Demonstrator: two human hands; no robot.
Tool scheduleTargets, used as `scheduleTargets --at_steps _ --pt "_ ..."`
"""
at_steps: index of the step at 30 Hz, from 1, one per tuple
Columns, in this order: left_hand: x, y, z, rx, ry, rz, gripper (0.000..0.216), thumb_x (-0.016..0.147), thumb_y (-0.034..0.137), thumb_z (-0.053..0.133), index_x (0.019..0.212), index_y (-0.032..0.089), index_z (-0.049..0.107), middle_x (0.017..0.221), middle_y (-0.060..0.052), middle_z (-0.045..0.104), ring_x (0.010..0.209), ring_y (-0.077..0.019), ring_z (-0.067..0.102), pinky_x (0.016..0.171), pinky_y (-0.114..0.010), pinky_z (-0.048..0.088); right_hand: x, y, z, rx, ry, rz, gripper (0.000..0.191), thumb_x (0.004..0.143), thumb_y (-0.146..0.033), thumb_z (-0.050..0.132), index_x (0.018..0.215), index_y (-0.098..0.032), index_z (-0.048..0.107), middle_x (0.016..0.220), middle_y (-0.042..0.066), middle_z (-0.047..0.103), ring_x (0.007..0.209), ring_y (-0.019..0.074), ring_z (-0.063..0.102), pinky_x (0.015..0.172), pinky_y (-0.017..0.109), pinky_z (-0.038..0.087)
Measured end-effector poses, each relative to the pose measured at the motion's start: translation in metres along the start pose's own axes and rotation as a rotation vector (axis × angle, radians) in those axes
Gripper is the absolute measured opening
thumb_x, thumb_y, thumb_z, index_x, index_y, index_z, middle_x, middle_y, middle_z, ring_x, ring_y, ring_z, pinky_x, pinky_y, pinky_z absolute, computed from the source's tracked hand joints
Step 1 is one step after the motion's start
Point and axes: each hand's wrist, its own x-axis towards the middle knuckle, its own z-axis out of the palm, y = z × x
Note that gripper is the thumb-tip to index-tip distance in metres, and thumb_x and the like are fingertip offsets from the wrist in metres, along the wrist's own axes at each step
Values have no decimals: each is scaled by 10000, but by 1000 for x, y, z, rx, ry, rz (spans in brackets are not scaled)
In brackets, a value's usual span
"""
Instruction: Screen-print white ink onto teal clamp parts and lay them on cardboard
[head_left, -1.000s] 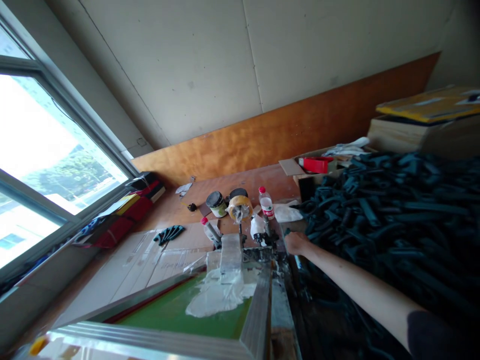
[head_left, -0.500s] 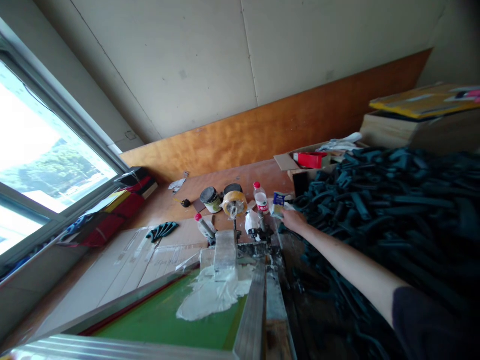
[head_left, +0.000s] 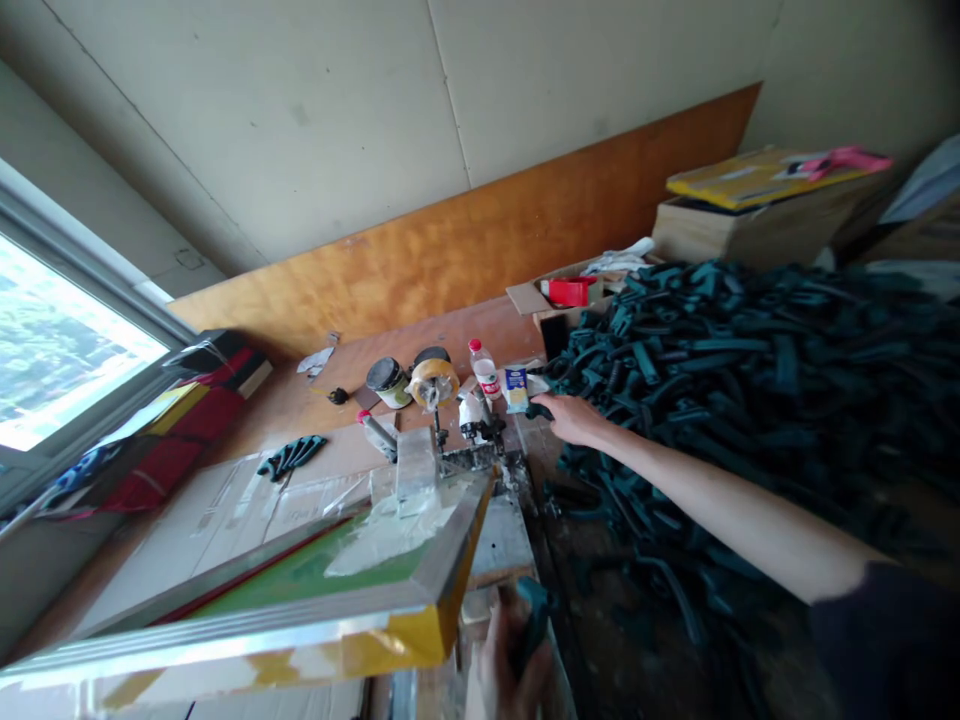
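Observation:
My right hand (head_left: 576, 420) is closed on one end of a dark green plastic piece (head_left: 538, 411), beside the blue-and-yellow packet (head_left: 516, 390) and the edge of a big heap of similar pieces (head_left: 697, 350). Low in the view, my left hand (head_left: 504, 665) has its fingers around another dark green plastic part (head_left: 534, 605), partly hidden and blurred. That hand is just right of a screen-printing frame (head_left: 427, 640), whose near end is tilted up. White paste (head_left: 390, 540) lies on its green mesh (head_left: 289, 585), under a pale block-like squeegee (head_left: 416, 465).
Behind the frame stand a clamp (head_left: 484, 430), a tape roll (head_left: 433, 383), a dark-lidded jar (head_left: 388, 382) and a red-capped bottle (head_left: 484, 370). Several green pieces (head_left: 292, 457) lie on cardboard (head_left: 232, 510) at left. Cartons (head_left: 727, 230) rise behind the heap.
The frame's near end has risen, and my left hand has come into view with a green part. My right hand now grips a green piece by the packet. The view has shifted right.

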Motion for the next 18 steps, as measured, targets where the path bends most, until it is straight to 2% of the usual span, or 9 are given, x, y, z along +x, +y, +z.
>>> scheduleTargets --at_steps 2,5,8,11,13,15,18 --pt "26 6 21 10 -29 46 141 834 324 628 905 208 588 797 4 655 802 -192 628 728 -292 486 -36 3 -15 54 57 -22 600 781 -112 474 1362 -260 457 1213 67 630 1055 228 609 865 300 448" --pt "74 23 57 -42 -87 52 163 846 282 579 981 196 547 844 -11 656 763 -158 609 721 -269 464 -94 10 -25 179 149 -24 583 766 -110 486 1335 -233 495 1164 64 654 1000 206 630 865 291 454" --pt "122 41 89 -186 -125 -59 290 881 303 510 1133 161 492 941 -60 665 669 -133 602 603 -245 467 -144 17 -22 287 234 4 553 776 -141 475 1322 -223 514 1021 44 688 882 178 653 792 275 480" --pt "150 52 109 -230 -148 -87 420 879 294 496 1264 134 447 1119 -117 640 754 -149 628 554 -229 477 -183 22 -14 373 276 61 532 771 -194 488 1299 -223 541 892 27 688 800 177 655 722 272 495" --pt "152 50 112 -234 -182 -84 470 837 279 555 1274 123 482 1129 -128 644 782 -169 633 538 -230 480 -202 23 -8 418 273 102 530 766 -237 502 1294 -227 551 862 30 683 787 188 655 712 285 503" --pt "141 45 105 -243 -203 -62 491 786 271 617 1246 119 537 1119 -130 653 795 -185 634 536 -234 481 -217 24 0 461 262 128 530 771 -288 510 1296 -231 556 850 36 683 779 202 659 716 304 514" --pt "106 35 77 -300 -185 -6 459 775 315 630 1200 146 591 1129 -106 654 897 -199 631 596 -233 504 -230 23 14 528 245 111 520 806 -375 503 1306 -239 552 953 61 697 857 228 666 780 343 527"
